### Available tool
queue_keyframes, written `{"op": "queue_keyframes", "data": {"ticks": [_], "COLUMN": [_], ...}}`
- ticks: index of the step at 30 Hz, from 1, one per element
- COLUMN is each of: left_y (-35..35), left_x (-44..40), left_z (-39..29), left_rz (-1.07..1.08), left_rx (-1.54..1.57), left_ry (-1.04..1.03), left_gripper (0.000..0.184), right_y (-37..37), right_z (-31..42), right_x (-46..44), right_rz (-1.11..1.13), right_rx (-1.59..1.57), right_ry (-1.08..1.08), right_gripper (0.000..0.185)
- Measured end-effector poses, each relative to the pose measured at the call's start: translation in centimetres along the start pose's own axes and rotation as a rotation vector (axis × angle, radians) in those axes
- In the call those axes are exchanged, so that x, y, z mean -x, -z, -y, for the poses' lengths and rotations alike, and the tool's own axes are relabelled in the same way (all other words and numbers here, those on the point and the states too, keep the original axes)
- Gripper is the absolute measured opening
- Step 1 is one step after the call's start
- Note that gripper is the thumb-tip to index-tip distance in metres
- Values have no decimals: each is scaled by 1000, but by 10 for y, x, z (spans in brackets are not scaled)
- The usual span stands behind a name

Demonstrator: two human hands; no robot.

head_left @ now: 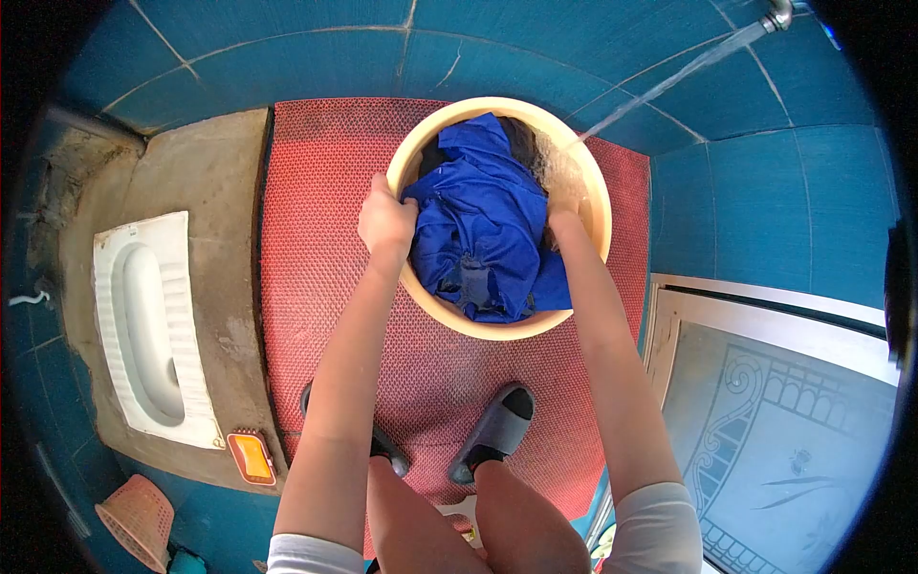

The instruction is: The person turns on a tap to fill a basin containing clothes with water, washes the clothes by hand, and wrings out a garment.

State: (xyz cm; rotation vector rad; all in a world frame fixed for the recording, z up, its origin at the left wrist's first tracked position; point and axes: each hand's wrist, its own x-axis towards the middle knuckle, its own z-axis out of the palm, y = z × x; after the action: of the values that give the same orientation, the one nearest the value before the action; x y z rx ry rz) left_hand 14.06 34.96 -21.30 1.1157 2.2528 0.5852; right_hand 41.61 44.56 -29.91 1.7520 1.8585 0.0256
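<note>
A cream plastic basin (505, 332) stands on the red mat, heaped with wet blue cloth (488, 220). Darker fabric (522, 143) shows at the back of the heap. My left hand (385, 222) is closed round the basin's left rim, its thumb side next to the cloth. Inside the basin, along the right of the cloth, my right hand (566, 206) reaches down into foamy water; its fingers are hidden. A stream of water (660, 89) falls from the tap (778, 15) into the basin beside that hand.
Red textured mat (325, 239) covers the floor under my slippered feet (495, 430). To the left, a squat toilet (148, 325) is set in a raised slab, with an orange soap dish (251, 456) at its corner. A pink basket (137, 521) lies lower left; a framed door (775, 411) stands right.
</note>
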Motion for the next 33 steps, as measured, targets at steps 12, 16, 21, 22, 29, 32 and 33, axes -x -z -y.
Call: {"op": "queue_keyframes", "data": {"ticks": [12, 16, 21, 22, 29, 32, 33], "left_y": [-2, -2, -1, -1, -2, -4, -4], "left_x": [-1, -1, -1, -1, -1, -2, -2], "left_z": [2, 2, 1, 1, 2, 3, 3], "left_rz": [-12, -2, 0, 1, 0, -4, -8], "left_rx": [26, 32, 24, 23, 23, 31, 28], "left_ry": [-15, -9, -3, -4, -7, -12, -12], "left_gripper": [33, 34, 34, 34, 34, 33, 33], "right_y": [-56, 21, 14, 13, 28, 17, 10], "right_z": [0, 0, 1, 1, 1, 1, 1], "right_x": [-41, 2, 2, 2, 3, 3, 3], "right_rz": [-278, 284, 170, 166, 362, 209, 209], "right_rx": [-9, -114, -61, 19, -48, -33, -33], "right_ry": [20, -38, -1, 24, -47, -38, -38], "right_gripper": [39, 43, 44, 45, 44, 41, 41]}}
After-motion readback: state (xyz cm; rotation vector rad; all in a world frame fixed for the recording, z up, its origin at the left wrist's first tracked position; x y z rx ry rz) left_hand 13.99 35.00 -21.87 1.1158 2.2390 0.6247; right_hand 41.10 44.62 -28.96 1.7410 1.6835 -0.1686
